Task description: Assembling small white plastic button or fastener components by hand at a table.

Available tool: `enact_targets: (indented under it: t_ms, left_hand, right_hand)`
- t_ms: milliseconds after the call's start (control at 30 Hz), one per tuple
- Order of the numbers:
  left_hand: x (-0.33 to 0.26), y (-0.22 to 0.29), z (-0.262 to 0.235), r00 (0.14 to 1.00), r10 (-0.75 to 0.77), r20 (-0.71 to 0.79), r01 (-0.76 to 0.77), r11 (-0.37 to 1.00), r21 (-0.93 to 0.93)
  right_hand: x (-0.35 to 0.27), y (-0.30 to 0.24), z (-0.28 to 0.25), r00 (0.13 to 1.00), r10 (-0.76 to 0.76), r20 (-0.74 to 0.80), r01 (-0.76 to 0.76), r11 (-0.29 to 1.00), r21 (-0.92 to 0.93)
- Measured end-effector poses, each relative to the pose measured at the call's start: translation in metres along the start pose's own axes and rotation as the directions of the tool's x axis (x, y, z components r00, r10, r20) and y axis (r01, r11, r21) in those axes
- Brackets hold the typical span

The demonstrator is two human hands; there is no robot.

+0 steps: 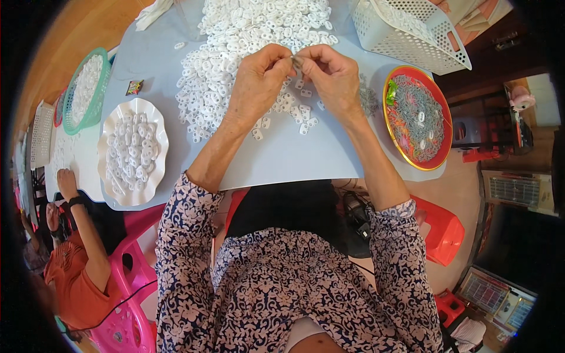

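My left hand (259, 85) and my right hand (334, 79) meet above the table, thumbs and fingertips pinched together. Between them is a small greyish piece, too small to name. Below and beyond them spreads a big heap of white plastic pieces with holes (218, 67). A few loose ones lie under my right hand. Just right of that hand is a small pile of thin grey metal pieces (368, 101). More of these fill a red bowl with a gold rim (445, 117), with a few white pieces on top.
A scalloped white dish (109, 167) of assembled-looking white pieces stands at left, near a small wrapped packet (134, 87). Farther left is a green basket (101, 97). A white perforated basket (406, 50) stands at far right. A person in orange (79, 276) sits at left.
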State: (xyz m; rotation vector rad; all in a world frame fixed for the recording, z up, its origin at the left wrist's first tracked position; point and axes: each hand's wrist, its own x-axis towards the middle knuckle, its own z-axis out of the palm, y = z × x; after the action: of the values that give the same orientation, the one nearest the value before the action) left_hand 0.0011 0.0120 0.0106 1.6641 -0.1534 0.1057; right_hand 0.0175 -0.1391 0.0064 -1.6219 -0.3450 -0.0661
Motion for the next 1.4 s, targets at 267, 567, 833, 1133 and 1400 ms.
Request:
enact_targets:
  t_ms: [267, 567, 833, 1133, 1400]
  left_hand:
    - [0.002, 0.009, -0.001, 0.999, -0.023, 0.046, 0.031, 0.984, -0.174]
    - [0.012, 0.002, -0.020, 0.971, -0.064, -0.229, -0.027, 0.926, -0.376]
    - [0.014, 0.004, -0.023, 0.968, -0.063, -0.244, -0.038, 0.920, -0.390]
    - [0.015, 0.001, -0.026, 0.972, -0.044, -0.230, -0.052, 0.917, -0.396]
    - [0.016, 0.006, -0.028, 0.964, -0.059, -0.259, -0.045, 0.926, -0.375]
  right_hand:
    - [0.001, 0.000, 0.002, 0.995, -0.055, -0.086, 0.057, 0.998, 0.025]
    - [0.013, 0.008, -0.003, 0.914, -0.332, 0.232, 0.404, 0.784, -0.470]
    - [0.011, -0.001, -0.007, 0.952, -0.111, 0.286, 0.240, 0.849, -0.471]
    - [0.021, 0.004, -0.013, 0.917, -0.217, 0.334, 0.372, 0.767, -0.523]
    - [0.048, 0.005, -0.009, 0.915, -0.273, 0.296, 0.397, 0.734, -0.551]
